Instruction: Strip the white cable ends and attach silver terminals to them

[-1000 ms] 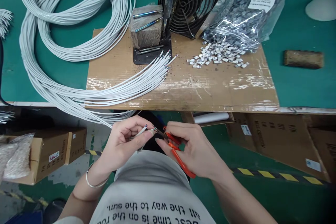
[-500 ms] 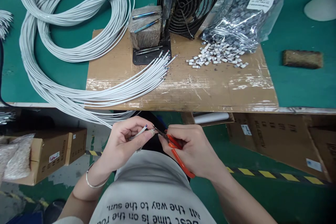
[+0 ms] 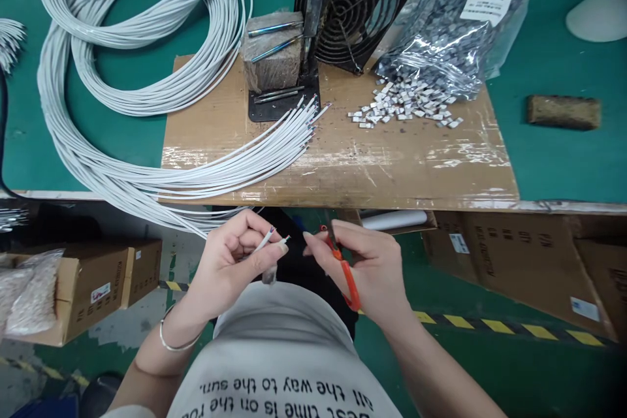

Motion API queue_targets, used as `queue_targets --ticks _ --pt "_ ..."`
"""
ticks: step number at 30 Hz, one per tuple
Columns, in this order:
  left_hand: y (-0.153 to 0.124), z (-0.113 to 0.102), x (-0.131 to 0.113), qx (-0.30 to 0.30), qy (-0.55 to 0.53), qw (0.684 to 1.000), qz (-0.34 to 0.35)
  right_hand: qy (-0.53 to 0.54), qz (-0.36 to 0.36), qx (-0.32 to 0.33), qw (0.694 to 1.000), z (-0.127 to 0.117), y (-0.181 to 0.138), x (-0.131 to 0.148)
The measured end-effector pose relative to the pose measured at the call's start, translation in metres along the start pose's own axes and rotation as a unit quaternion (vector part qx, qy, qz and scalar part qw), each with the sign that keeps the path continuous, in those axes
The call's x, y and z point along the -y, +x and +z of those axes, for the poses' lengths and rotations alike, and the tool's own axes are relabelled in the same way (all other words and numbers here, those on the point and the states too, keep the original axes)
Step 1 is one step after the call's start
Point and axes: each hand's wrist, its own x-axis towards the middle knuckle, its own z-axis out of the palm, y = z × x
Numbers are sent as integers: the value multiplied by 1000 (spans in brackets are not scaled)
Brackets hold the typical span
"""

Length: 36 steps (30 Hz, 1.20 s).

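Observation:
Just off the table's front edge, my left hand (image 3: pixel 240 255) is closed on white cables (image 3: pixel 265 239), whose tips with small coloured wire ends poke out past the thumb and forefinger. To its right, my right hand (image 3: pixel 367 261) grips orange-handled scissors (image 3: pixel 349 284), the dark blades angled up and away, apart from the cable ends. My right thumb and forefinger reach toward the left hand; whether anything small is between them I cannot tell. A large bundle of white cables (image 3: pixel 235 176) lies on the table, its stripped ends fanned out on the cardboard sheet (image 3: pixel 392 170).
Small white connectors (image 3: pixel 406 103) are heaped before a clear bag (image 3: pixel 441 32) of similar pieces. A wrapped block (image 3: pixel 272 68) with metal tips stands beside a black fan (image 3: pixel 353 6). A brown block (image 3: pixel 563 111) lies at right. Cardboard boxes (image 3: pixel 98 287) stand below the table.
My right hand has drawn right, away from the cable ends, and the scissors have turned so their blades point away from the left hand. My left hand has barely moved.

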Motion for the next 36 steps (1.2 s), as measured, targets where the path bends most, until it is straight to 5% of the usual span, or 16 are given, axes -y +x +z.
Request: queue_targets --ticks 12,36 --pt "0 2 -2 -21 -14 1000 -18 183 30 19 983 10 6 13" --pt "-2 0 -4 -10 -34 998 -45 223 65 3 973 14 10 21"
